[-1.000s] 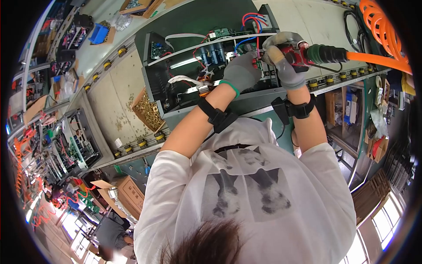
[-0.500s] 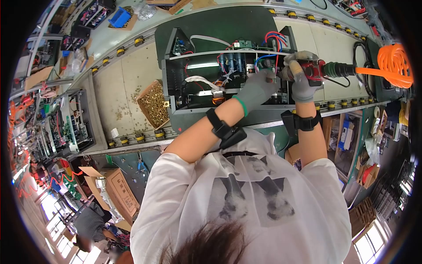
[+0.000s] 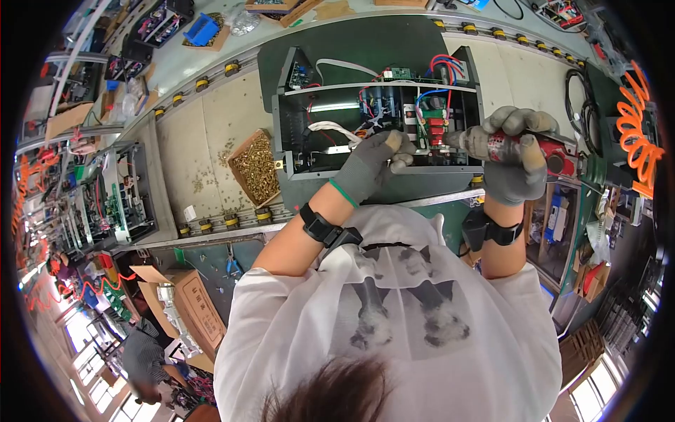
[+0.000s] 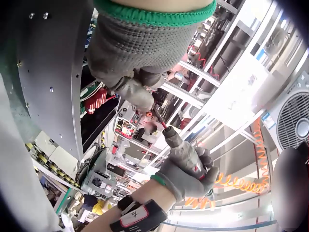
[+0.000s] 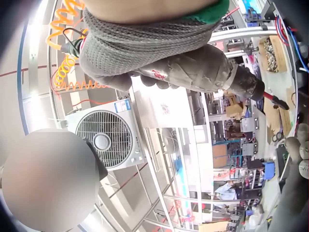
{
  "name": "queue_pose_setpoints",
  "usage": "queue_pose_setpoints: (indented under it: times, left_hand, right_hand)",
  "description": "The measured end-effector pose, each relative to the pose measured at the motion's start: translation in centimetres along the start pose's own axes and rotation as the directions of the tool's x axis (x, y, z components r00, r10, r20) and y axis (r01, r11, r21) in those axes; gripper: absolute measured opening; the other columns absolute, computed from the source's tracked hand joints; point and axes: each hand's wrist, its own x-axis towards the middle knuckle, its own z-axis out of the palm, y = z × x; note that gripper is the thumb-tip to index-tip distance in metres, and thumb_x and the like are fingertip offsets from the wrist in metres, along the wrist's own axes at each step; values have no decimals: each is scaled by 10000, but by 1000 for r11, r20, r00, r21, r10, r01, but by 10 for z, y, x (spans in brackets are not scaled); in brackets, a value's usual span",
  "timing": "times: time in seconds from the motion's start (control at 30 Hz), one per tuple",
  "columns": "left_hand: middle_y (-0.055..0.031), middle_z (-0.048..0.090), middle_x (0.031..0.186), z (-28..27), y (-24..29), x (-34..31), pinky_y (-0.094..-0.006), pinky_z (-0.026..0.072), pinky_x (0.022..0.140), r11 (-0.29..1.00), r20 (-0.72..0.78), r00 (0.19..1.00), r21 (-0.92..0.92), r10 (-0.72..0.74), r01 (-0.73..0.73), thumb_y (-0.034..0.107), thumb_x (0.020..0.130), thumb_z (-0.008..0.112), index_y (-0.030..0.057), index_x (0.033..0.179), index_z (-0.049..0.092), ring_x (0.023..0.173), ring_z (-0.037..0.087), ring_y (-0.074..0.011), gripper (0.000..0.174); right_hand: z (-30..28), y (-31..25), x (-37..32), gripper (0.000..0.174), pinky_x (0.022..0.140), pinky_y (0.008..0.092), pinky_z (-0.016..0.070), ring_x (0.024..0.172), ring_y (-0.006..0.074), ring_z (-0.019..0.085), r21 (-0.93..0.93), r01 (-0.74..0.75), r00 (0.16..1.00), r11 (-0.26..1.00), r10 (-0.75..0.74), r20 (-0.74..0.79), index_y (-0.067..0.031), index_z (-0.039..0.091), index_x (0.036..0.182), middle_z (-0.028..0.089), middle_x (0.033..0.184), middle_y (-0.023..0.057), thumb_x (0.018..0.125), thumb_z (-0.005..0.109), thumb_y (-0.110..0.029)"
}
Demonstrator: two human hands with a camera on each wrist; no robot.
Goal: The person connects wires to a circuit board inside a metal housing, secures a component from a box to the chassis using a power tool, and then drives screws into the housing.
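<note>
Nearest, at the front edge of the case, the left hand (image 3: 373,158) had its fingers bent towards the thumb; whether they pinched anything small could not be told. To its right, the right hand (image 3: 517,169) had its fingers wrapped round the body of the power driver (image 3: 470,143), closed as far as that thick body allowed. The driver lay at the right of the case, its nose pointing left. It looked fairly heavy and rigid, best held round the body, clear of the slim bit (image 5: 276,100); the orange coiled hose (image 3: 635,144) could tug at it.

The open metal case (image 3: 436,170) lay just beyond the person, on a dark green board (image 3: 337,60). It looked stiff and heavy, its painted metal perhaps slippery under gloves; its outer walls would be the place to grasp. Inside, the green circuit board (image 3: 426,130) looked fragile and the white cable bundle (image 3: 330,126) soft.

Counted from near to far, there were two gloved hands, one driver, one case and, inside it at the right, what looked like three red blocks (image 3: 436,131). One box of brass-coloured screws (image 3: 255,171) lay left of the case, its pieces too many to count. One blue bin (image 3: 202,29) sat far left.
</note>
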Motion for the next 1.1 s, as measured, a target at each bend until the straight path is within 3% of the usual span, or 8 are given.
queue_pose_setpoints:
  times: [0.27, 0.8, 0.9, 0.93, 0.97, 1.0, 1.07, 1.1]
  left_hand:
    - [-7, 522, 739, 10, 4, -10, -154, 328, 435, 983, 139, 984, -134, -108, 127, 406, 851, 624, 79, 949, 518, 568, 433, -50, 357]
    - [2, 500, 727, 18, 5, -19, -160, 385, 501, 991, 126, 991, -118, -52, 67, 395, 829, 659, 64, 1006, 535, 597, 439, -54, 396]
    - [14, 499, 709, 16, 3, -19, -188, 402, 506, 990, 310, 951, -131, -7, 50, 399, 804, 697, 67, 1041, 537, 607, 463, -73, 438]
    - [7, 503, 700, 16, 2, -19, -209, 403, 503, 932, -30, 986, 332, 166, -147, 383, 789, 714, 73, 1058, 538, 592, 468, -85, 446]
    - [0, 507, 690, 16, 2, -19, -231, 403, 500, 647, -244, 855, 751, 457, -131, 366, 774, 731, 78, 1074, 540, 578, 472, -96, 458]
    - [0, 507, 690, 17, 5, -21, -231, 403, 500, 644, -244, 855, 754, 458, -131, 366, 774, 731, 78, 1074, 540, 578, 472, -96, 458]
    - [-37, 544, 625, 16, 19, -23, -310, 428, 478, 95, -13, 534, 987, 845, -127, 304, 747, 739, 77, 1041, 583, 514, 537, -189, 402]
    - [-45, 556, 627, 8, 24, -16, -329, 433, 471, -97, 162, 502, 983, 849, -153, 263, 733, 733, 104, 930, 603, 523, 556, -226, 285]
  right_hand:
    - [16, 4, -14, 278, 729, 393, 434, 811, 257, 491, 99, 2, 999, 995, 2, -37, -56, 532, 1059, 508, 833, 108, 803, 569, -159]
    - [9, 6, -23, 257, 735, 399, 453, 825, 270, 534, 187, 58, 992, 981, -36, -121, -58, 543, 1050, 564, 863, 120, 819, 553, -169]
    - [6, 5, -25, 245, 714, 414, 469, 807, 286, 554, 182, 87, 980, 980, -52, -190, -39, 541, 1040, 581, 853, 137, 820, 546, -146]
    - [4, 4, -24, 238, 714, 411, 471, 814, 286, 556, 172, 91, 974, 981, -52, -220, -35, 543, 1033, 583, 849, 135, 823, 541, -147]
    - [2, 3, -23, 238, 714, 411, 471, 814, 286, 556, 175, 96, 974, 980, -56, -221, -35, 543, 1033, 583, 849, 135, 823, 541, -147]
    - [0, 1, -23, 230, 715, 408, 473, 817, 285, 559, 162, 105, 968, 981, -63, -242, -32, 544, 1023, 585, 847, 135, 823, 538, -146]
    - [-5, -1, -24, 223, 716, 406, 476, 819, 284, 561, 150, 117, 960, 982, -73, -269, -30, 544, 1014, 587, 844, 134, 823, 534, -146]
    - [-7, -2, -24, 220, 719, 403, 478, 819, 283, 562, 133, 113, 958, 985, -72, -278, -31, 545, 1009, 589, 843, 135, 822, 532, -145]
